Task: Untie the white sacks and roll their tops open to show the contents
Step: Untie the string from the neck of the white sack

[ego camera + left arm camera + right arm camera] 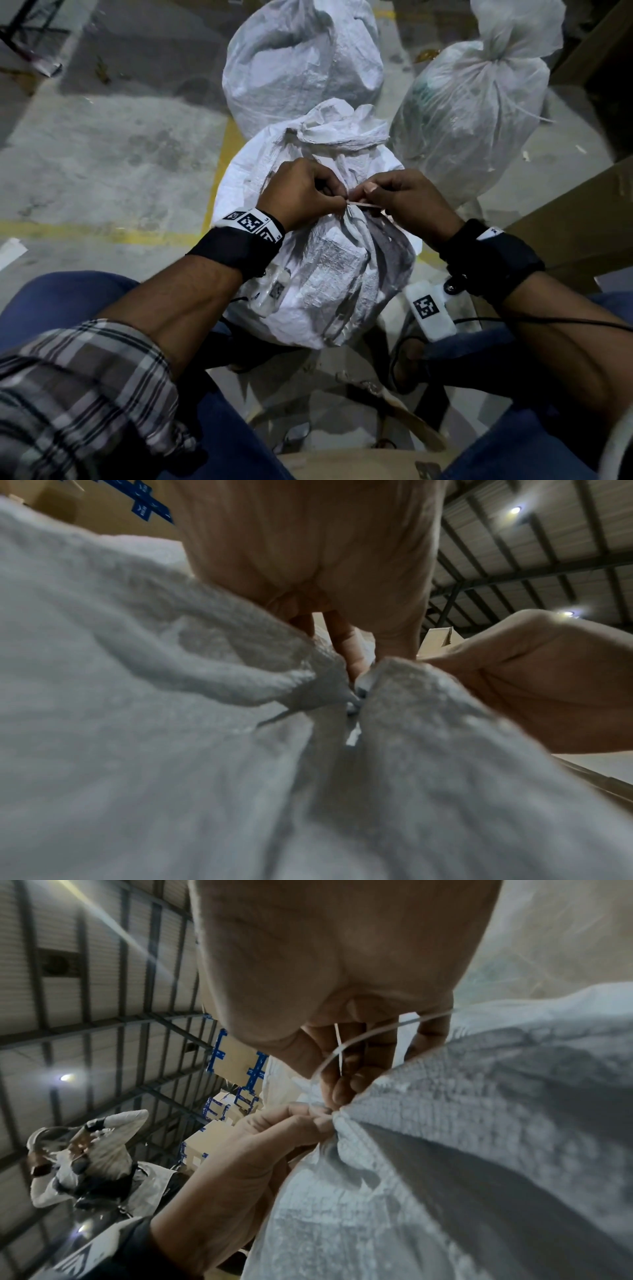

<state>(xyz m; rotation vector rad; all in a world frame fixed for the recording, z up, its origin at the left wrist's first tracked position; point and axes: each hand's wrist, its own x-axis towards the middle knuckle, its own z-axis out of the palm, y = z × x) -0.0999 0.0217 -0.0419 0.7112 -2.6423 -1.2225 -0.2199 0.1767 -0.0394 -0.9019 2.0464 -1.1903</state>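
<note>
A white woven sack [325, 274] stands on the floor between my knees, its neck gathered and bound with a thin pale tie string [363, 205]. My left hand [340, 202] pinches the string at the neck from the left. My right hand [369, 198] pinches it from the right, fingertips almost touching the left hand's. In the right wrist view a loop of the string [346, 1047] runs across my right fingers [342, 1085], and the left hand [308, 1115] grips at the gathered cloth [479, 1150]. The left wrist view shows blurred sack folds [171, 723] and the knot [354, 704].
Two more white sacks stand behind: one at back centre [301, 61], one tied at back right [476, 99]. Cardboard boxes [575, 219] line the right side. A yellow line [102, 233] crosses the concrete floor. Another person [85, 1158] stands off to the left.
</note>
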